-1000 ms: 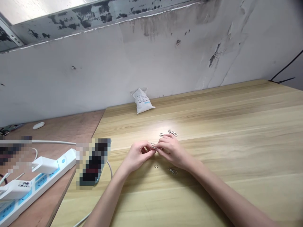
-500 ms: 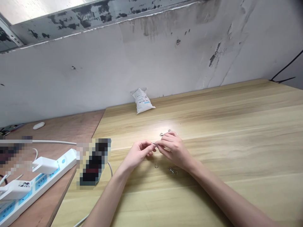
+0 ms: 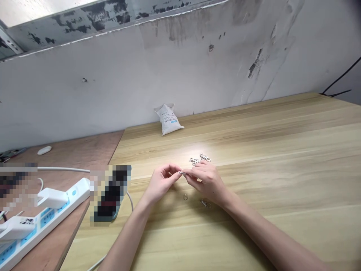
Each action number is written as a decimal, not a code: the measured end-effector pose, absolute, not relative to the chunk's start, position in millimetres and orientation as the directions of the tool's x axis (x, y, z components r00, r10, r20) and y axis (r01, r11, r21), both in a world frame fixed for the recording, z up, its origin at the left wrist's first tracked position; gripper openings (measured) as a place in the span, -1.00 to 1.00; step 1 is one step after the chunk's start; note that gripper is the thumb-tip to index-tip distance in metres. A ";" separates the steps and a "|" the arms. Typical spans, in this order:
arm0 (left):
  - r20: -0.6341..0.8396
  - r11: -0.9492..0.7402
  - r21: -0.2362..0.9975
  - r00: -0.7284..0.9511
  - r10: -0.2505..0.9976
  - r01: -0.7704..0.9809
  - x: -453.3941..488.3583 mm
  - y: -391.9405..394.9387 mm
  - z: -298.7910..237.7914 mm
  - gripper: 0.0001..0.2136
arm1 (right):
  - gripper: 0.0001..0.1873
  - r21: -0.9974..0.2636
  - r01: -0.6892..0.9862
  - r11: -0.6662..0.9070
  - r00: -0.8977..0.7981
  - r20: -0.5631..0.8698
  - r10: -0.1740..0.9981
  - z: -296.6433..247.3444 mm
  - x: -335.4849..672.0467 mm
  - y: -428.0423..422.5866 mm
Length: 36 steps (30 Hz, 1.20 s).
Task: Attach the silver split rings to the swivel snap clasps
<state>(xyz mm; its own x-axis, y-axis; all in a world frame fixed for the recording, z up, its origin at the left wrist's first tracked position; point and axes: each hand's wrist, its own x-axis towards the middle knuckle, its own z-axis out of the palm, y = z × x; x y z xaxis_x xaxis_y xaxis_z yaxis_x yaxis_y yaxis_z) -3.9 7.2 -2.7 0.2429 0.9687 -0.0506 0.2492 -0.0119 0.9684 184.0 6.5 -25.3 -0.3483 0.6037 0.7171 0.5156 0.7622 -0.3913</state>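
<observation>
My left hand [image 3: 162,182] and my right hand [image 3: 205,180] meet fingertip to fingertip over the light wooden table [image 3: 282,169]. Between them they pinch a small metal clasp [image 3: 182,172], both with fingers closed on it. Just beyond my right hand lies a little heap of metal clasps [image 3: 200,159]. A single metal ring [image 3: 185,197] and another clasp [image 3: 205,203] lie on the table close under my hands.
A small white pouch [image 3: 168,119] leans against the stained white wall at the back. Left of the table, on a brown board, lie a white power strip [image 3: 42,218] with plugs, a blurred dark object [image 3: 111,194] and white cables.
My hands have shifted slightly left and the right fingers have drawn back, uncovering the heap of clasps behind them. The view has tilted a touch.
</observation>
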 end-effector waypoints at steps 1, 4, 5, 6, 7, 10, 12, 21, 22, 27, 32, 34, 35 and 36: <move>-0.015 -0.056 0.955 0.234 0.972 0.292 -3.3 6.3 -2.1 -0.73 | -0.80 -0.397 0.510 0.763 -0.344 0.719 0.604 -25.1 183.9 6.2; 0.083 -0.163 0.908 0.215 0.973 0.385 -1.2 3.6 0.4 -0.81 | -0.79 -0.399 0.503 0.766 -0.339 0.725 0.600 -24.1 183.7 5.1; 0.108 -0.186 0.899 0.211 0.971 0.397 -0.6 2.9 1.2 -0.83 | -0.79 -0.402 0.503 0.765 -0.336 0.725 0.601 -23.7 183.8 4.7; 0.127 -0.204 0.893 0.209 0.970 0.402 -0.1 2.2 1.9 -0.85 | -0.79 -0.407 0.501 0.764 -0.333 0.724 0.604 -23.3 183.8 4.5; 0.141 -0.216 0.889 0.208 0.968 0.403 0.3 1.7 2.5 -0.86 | -0.80 -0.413 0.499 0.762 -0.329 0.723 0.607 -23.0 183.8 4.3; 0.162 -0.235 0.884 0.206 0.965 0.404 1.3 1.0 3.6 -0.88 | -0.81 -0.419 0.488 0.766 -0.318 0.731 0.603 -22.4 183.8 4.0; 0.171 -0.242 0.883 0.206 0.964 0.403 1.9 0.8 4.2 -0.89 | -0.81 -0.418 0.484 0.769 -0.313 0.738 0.598 -22.1 183.7 3.8; 0.201 -0.274 0.873 0.213 0.956 0.403 2.1 0.3 4.5 -0.89 | -0.81 -0.433 0.469 0.770 -0.303 0.740 0.601 -20.9 182.1 1.7; 0.204 -0.275 0.873 0.211 0.956 0.402 2.2 0.4 4.2 -0.89 | -0.82 -0.429 0.464 0.775 -0.298 0.748 0.593 -21.0 182.0 1.8; 0.215 -0.282 0.874 0.206 0.955 0.395 2.0 1.5 2.6 -0.93 | -0.82 -0.430 0.454 0.780 -0.298 0.752 0.588 -20.8 181.9 1.9; 0.232 -0.299 0.870 0.211 0.950 0.391 1.0 1.6 2.2 -0.94 | -0.82 -0.444 0.452 0.774 -0.300 0.741 0.601 -20.1 182.3 1.4; 0.236 -0.305 0.869 0.215 0.948 0.390 0.9 1.5 2.5 -0.95 | -0.82 -0.452 0.444 0.773 -0.303 0.737 0.605 -20.2 182.4 1.3; 0.238 -0.307 0.868 0.216 0.947 0.389 0.9 1.5 2.7 -0.95 | -0.82 -0.456 0.442 0.772 -0.305 0.733 0.608 -20.3 182.5 1.3; 0.243 -0.310 0.867 0.214 0.946 0.390 1.0 1.4 2.8 -0.95 | -0.82 -0.459 0.442 0.771 -0.307 0.730 0.611 -20.6 182.6 1.2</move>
<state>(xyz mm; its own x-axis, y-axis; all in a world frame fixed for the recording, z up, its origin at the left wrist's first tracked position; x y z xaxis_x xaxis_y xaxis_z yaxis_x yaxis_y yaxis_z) 1.0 1.4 2.8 0.2137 0.9463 0.2426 0.3898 -0.3103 0.8670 182.6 1.2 -20.6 -0.3066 0.6108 0.7301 0.4424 0.7705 -0.4589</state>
